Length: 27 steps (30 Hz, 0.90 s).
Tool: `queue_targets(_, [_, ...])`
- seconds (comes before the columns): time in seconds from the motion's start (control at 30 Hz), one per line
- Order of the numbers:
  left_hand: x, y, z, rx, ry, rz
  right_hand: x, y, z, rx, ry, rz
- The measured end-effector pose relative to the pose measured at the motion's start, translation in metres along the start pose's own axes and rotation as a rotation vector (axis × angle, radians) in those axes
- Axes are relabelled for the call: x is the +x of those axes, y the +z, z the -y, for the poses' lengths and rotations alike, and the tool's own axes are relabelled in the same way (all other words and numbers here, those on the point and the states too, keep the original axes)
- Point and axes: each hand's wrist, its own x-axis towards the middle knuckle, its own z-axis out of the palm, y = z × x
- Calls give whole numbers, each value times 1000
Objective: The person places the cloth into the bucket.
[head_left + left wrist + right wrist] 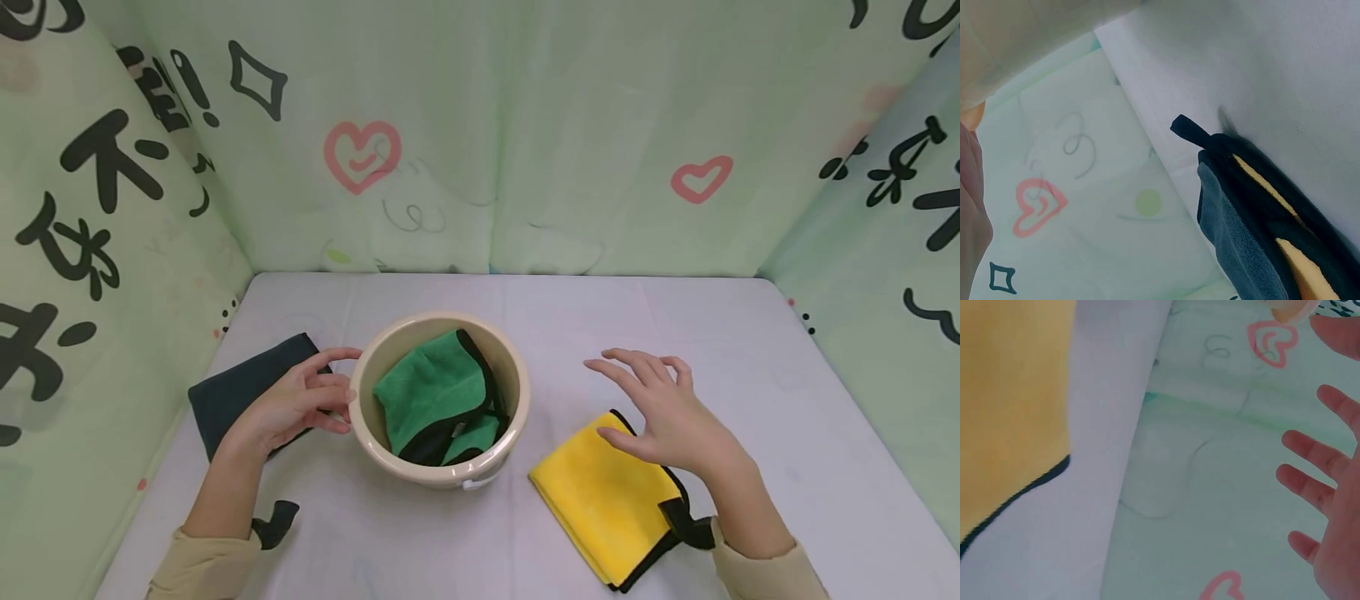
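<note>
A cream bucket (517, 379) stands upright at the middle of the table with a folded green cloth (431, 387) inside, edged in black. My left hand (300, 404) is at the bucket's left side, its fingertips touching the outer wall near the rim. Beside that hand lies a folded dark blue-grey cloth (243, 387), partly covered by it; the left wrist view shows yellow between its layers. Over a folded yellow cloth (592, 492) with black edging hovers my right hand (667, 417), fingers spread and holding nothing.
A white sheet (615, 333) covers the table. Pale green curtains (585, 125) with hearts and black lettering enclose the back and both sides. A white handle piece (480, 482) shows low on the bucket's front. Black straps (277, 523) hang at both wrists.
</note>
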Motion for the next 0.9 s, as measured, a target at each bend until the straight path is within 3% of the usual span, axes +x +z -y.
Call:
queue_targets(0.2, [-2, 2, -2, 9, 14, 9, -25, 16, -8, -6, 60, 40])
queue_targets(0.47, [-1, 1, -2, 15, 12, 14, -52, 33, -12, 28, 104, 176])
queue_targets(0.9, [0, 1, 0, 6, 12, 10, -67, 44, -14, 74, 189, 415])
